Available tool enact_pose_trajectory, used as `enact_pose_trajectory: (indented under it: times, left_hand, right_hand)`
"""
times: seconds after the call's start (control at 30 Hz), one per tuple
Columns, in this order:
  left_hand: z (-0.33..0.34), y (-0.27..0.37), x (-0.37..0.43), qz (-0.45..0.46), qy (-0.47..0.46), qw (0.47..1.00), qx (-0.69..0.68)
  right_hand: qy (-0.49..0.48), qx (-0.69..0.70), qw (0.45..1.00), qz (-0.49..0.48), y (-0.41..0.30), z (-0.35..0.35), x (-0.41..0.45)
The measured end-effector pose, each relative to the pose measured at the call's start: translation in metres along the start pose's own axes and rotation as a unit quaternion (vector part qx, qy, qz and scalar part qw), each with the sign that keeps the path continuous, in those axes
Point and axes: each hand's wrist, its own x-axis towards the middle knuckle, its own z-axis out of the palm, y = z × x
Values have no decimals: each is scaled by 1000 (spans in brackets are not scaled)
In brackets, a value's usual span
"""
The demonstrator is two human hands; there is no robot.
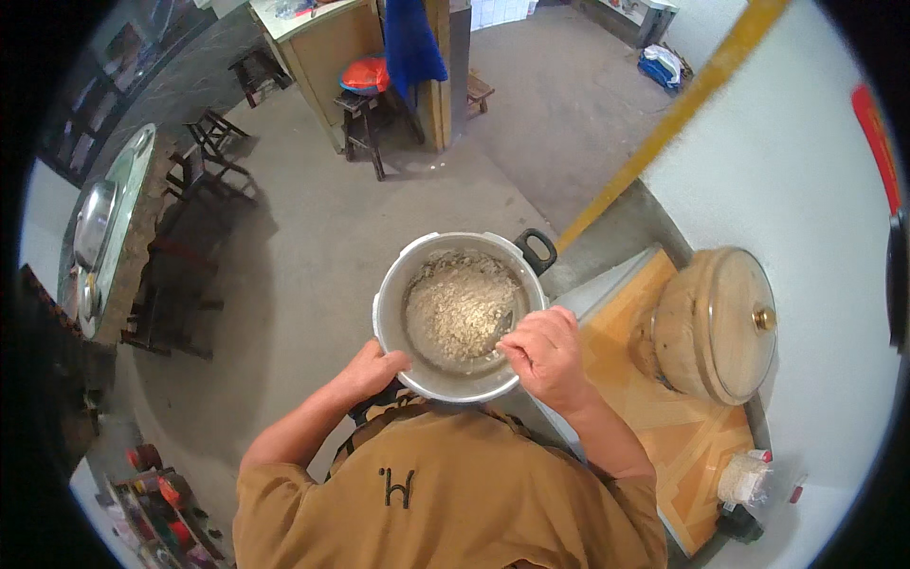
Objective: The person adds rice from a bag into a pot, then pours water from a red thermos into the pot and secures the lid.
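Observation:
A metal pressure-cooker pot (387, 313) without its lid is held in front of my body. It contains a pale, lumpy, wet grain-like food (462, 306), with some cloudy liquid around the edge. My left hand (373, 371) grips the pot at its lower left, thumb over the rim, where a black handle lies partly under the palm. Over the right side of the rim, my right hand (546, 352) is curled around what looks like a spoon. Only the dark end of this spoon (505, 323) shows in the food; its handle is hidden by my fingers.
At right, a wooden steamer (682, 334) with a glass lid stands on a wood-patterned tabletop (640, 427), with a bag (743, 478) near its end. Dark wooden stools (202, 178) and a table (131, 235) holding metalware stand left. A blue cloth (412, 50) hangs ahead.

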Motion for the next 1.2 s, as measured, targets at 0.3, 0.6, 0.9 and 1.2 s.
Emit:
enact_pose_trajectory:
  times: [0.3, 0.6, 0.9, 1.2]
  left_hand:
    - [-138, 62, 100, -8, -84, 995, 56]
    - [-185, 178, 226, -141, -178, 974, 18]
    - [-166, 249, 328, -126, -240, 960, 68]
    - [-140, 325, 444, -162, -226, 956, 96]
  right_hand:
    - [15, -54, 974, 219, 6, 56, 71]
    - [54, -43, 901, 428, 35, 111, 131]
    - [112, -36, 866, 486, 92, 121, 184]
    - [212, -55, 725, 653, 142, 105, 202]
